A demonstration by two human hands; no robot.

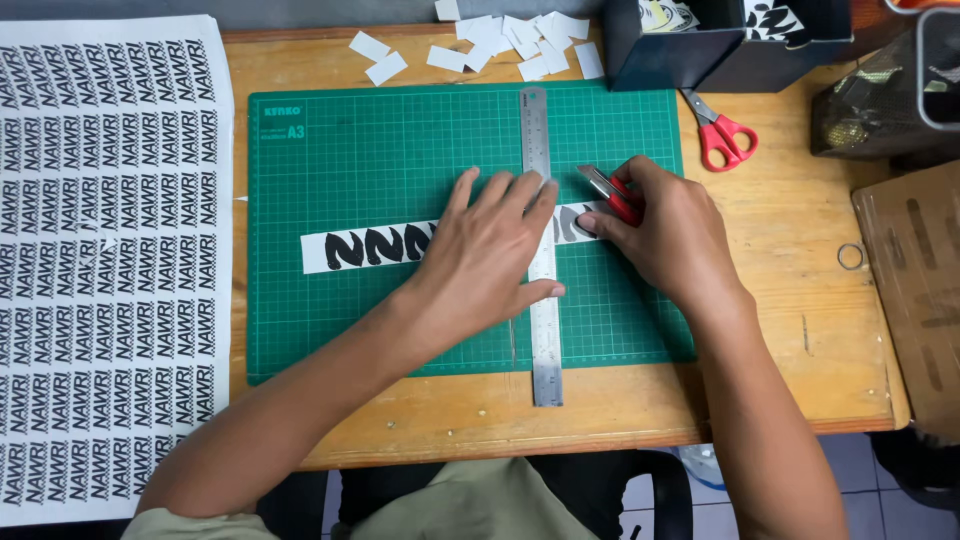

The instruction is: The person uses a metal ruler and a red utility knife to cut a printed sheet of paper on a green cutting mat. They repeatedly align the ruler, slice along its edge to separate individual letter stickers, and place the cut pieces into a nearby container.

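One white paper strip [375, 246] printed with bold black shapes lies flat across the middle of the green cutting mat [400, 150], running under the steel ruler [540, 130]. The left hand [490, 255] is spread wide, fingers flat, pressing ruler and strip down. The right hand [672, 235] is curled tight around a red utility knife [612, 192], blade right beside the ruler's edge.
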